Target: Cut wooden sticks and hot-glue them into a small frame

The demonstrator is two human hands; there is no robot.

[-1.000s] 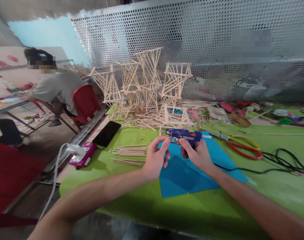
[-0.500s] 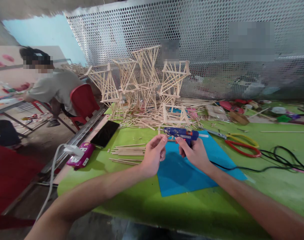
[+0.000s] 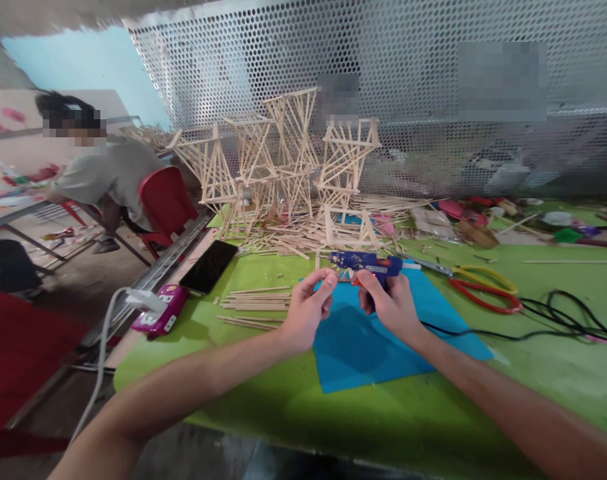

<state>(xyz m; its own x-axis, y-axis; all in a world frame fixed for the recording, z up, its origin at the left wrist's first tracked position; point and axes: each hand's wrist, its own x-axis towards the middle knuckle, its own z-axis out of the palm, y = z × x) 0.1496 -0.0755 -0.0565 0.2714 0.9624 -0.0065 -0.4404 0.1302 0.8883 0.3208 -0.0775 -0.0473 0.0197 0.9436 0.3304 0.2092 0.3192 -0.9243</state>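
My right hand [image 3: 396, 303] is wrapped round the handle of a blue hot glue gun [image 3: 353, 260], whose nozzle points left. A white glue stick [image 3: 412, 266] pokes out of its back end. Just below the nozzle, my left hand [image 3: 310, 307] is closed in a pinch of thumb and fingers. Whatever it pinches is too small and covered to make out. Both hands are above a blue sheet [image 3: 363, 360] and the green table cover [image 3: 263, 393]. Thin wooden sticks [image 3: 256, 300] lie in a small group to the left of my left hand.
Stick-built frames [image 3: 293, 147] stand at the back over a heap of loose sticks [image 3: 283, 237]. A black phone [image 3: 209, 267] and purple power strip [image 3: 163, 313] lie left. Scissors [image 3: 483, 290] and a black cord [image 3: 558, 320] lie right. A person [image 3: 113, 173] sits far left.
The glue gun and my right hand have shifted slightly to the right, drawing the nozzle away from my left hand's fingertips. My left hand has stayed almost in place.
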